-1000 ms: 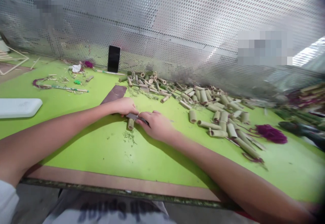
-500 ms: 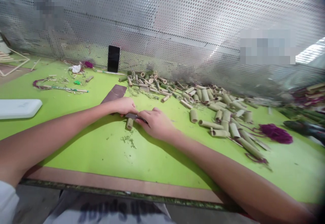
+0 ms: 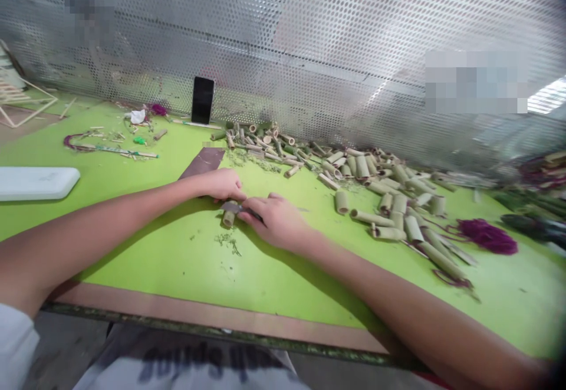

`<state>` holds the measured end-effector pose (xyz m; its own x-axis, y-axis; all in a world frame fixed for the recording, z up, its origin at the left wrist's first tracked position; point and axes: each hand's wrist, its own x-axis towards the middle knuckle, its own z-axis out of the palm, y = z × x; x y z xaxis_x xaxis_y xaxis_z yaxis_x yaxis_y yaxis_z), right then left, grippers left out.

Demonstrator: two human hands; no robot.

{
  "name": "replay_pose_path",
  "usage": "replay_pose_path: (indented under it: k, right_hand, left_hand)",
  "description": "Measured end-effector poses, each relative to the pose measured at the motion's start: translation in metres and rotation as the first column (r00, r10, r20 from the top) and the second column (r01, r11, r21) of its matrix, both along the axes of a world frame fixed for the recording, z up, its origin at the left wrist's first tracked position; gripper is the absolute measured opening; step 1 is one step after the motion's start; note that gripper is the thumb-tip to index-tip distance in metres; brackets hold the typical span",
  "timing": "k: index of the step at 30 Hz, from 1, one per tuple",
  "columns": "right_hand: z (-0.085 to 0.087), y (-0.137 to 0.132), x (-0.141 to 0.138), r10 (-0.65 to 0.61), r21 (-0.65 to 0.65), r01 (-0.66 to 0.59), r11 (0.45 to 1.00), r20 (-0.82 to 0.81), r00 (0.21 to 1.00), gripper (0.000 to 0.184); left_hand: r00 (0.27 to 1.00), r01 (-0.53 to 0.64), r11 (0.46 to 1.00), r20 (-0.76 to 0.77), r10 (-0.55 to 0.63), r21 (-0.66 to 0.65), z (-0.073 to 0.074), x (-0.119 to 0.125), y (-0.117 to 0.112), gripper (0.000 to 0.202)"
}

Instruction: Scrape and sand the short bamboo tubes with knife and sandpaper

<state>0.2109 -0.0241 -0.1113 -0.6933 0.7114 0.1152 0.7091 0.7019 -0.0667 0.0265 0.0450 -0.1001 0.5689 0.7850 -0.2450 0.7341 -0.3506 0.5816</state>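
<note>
A short bamboo tube lies on the green table top, its open end toward me. My left hand is closed at the far end of this tube, with the index finger reaching toward the blade. In my right hand is a small knife, its blade lying across the top of the tube; most of the handle is hidden by the fingers. Green shavings are scattered just in front of the tube. Behind my left hand lies a flat brown strip.
Many bamboo pieces are heaped from the back middle to the right, near purple yarn. A phone stands against the perforated metal panel. A white box-like object sits at the left.
The knife blade has shifted slightly and tilts differently on the tube. Both hands keep their hold. The whole view has moved a little to the right.
</note>
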Motion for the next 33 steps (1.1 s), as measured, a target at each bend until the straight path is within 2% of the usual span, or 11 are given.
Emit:
replay_pose_path:
  k: [5, 9, 14, 17, 21, 24, 28, 31, 33]
  right_hand:
    - [-0.0003, -0.0011, -0.0011, 0.004, 0.012, -0.005, 1.0, 0.018, 1.0, 0.025]
    - [-0.0003, 0.0024, 0.0018, -0.047, 0.055, 0.046, 0.997, 0.021, 0.999, 0.026]
    - [-0.0014, -0.0012, 0.0029, -0.005, -0.012, 0.005, 1.0, -0.01, 1.0, 0.026]
    - [-0.0021, -0.0052, 0.0006, 0.043, -0.01, -0.043, 0.999, -0.013, 0.999, 0.028]
    - [-0.0006, -0.0055, -0.0011, -0.046, 0.034, 0.046, 0.998, -0.006, 0.999, 0.027]
    - [0.0009, -0.0056, -0.0012, -0.007, 0.013, 0.007, 1.0, 0.002, 1.0, 0.026]
    - [0.0009, -0.0068, -0.0018, -0.035, 0.03, 0.035, 0.999, -0.004, 0.999, 0.026]
    - [0.0001, -0.0062, -0.0021, 0.023, 0.029, -0.022, 0.999, -0.002, 1.0, 0.028]
    - [0.0, -0.0048, -0.0017, -0.006, 0.056, 0.006, 0.998, 0.001, 1.0, 0.027]
  left_hand:
    - [0.999, -0.014, 1.0, 0.029, 0.014, 0.005, -0.0013, -0.0009, 0.0006, 0.031]
    - [1.0, 0.011, 1.0, 0.002, -0.011, 0.006, -0.0011, -0.0005, 0.0011, 0.034]
    - [1.0, 0.0, 1.0, -0.004, 0.0, 0.006, -0.0015, -0.001, -0.001, 0.033]
    - [0.999, -0.008, 1.0, 0.033, 0.008, -0.006, -0.0008, -0.0015, -0.0022, 0.029]
    - [1.0, 0.0, 1.0, 0.01, 0.0, -0.006, 0.0009, -0.0014, -0.0022, 0.033]
    - [1.0, -0.014, 1.0, 0.009, 0.014, -0.012, 0.0011, -0.0013, -0.0019, 0.032]
    - [1.0, -0.007, 1.0, -0.019, 0.007, -0.015, 0.0013, -0.0014, -0.0017, 0.032]
    - [1.0, -0.004, 1.0, -0.025, 0.003, -0.014, 0.0027, -0.0009, -0.002, 0.031]
    - [0.999, 0.003, 1.0, -0.038, -0.003, -0.004, 0.0039, -0.0004, -0.0023, 0.034]
